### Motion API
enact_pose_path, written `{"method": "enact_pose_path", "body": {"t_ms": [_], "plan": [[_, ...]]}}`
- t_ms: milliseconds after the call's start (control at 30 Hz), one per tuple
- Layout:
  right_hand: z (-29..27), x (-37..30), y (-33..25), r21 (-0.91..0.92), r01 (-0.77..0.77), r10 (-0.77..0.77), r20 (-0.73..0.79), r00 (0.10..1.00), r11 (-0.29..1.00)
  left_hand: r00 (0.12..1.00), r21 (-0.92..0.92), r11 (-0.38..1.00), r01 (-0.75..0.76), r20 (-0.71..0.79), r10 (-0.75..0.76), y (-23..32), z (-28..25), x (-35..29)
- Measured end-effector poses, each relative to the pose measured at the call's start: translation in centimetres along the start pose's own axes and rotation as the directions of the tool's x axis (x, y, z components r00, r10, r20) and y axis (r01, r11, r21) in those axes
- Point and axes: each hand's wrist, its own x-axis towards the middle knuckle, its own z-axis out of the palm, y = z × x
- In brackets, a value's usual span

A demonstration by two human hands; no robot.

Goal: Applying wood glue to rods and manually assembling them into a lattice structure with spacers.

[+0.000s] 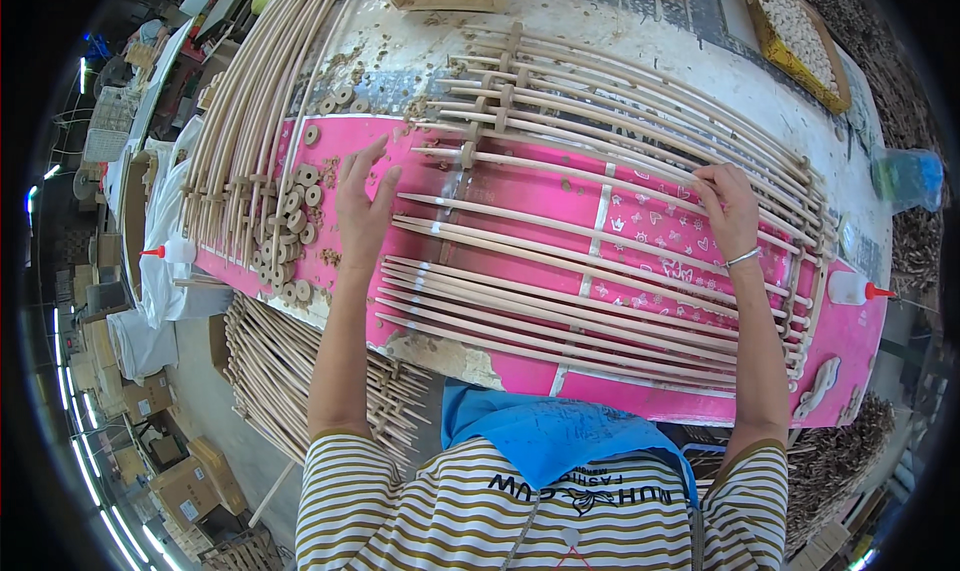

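"While our left hand (365,191) hangs above the left part of the pink sheet (545,199), how does its grip stand?"

"Thumb and fingers are apart, and we see nothing between them. Our right hand (728,206) is at the wooden rods (470,276) over the sheet's right half, fingertips drawn together; whether they clamp a rod, we cannot tell."

"Where do we find those rods?"

"Side by side across the pink sheet and on past its far edge, over the worktop (740,86). Small wooden blocks (504,99) sit among them near that edge."

"And what else do we have about the sheet?"

"Wooden rings (293,221) heap on its left end, near a rod bundle (240,101). We see a red-tipped bottle (180,250) by its left edge, and a second bottle (848,288) at its right end."
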Motion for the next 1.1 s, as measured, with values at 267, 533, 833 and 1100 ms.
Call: {"method": "enact_pose_path", "body": {"t_ms": [267,533,833,1100], "plan": [[-0.2,0.0,0.2,-0.055,0.056,-0.056,-0.008,0.998,0.997,0.996,-0.018,0.996,0.087,0.002,-0.087,-2.6,-0.6,0.2],[-2.1,-3.2,-4.7,0.029,-0.004,0.000,0.151,0.989,1.000,0.977,-0.050,0.985,0.167,-0.126,-0.172,-9.2,-3.0,2.5],[-1.0,-5.6,-5.9,0.031,0.004,-0.013,0.297,0.955,1.000,0.976,0.450,0.891,-0.052,-0.167,0.141,-12.8,-1.0,12.3],[-0.7,-5.9,-5.7,0.024,-0.029,0.021,0.281,0.960,0.999,0.977,0.662,0.740,0.118,0.056,-0.205,-8.6,1.2,14.7]]}}
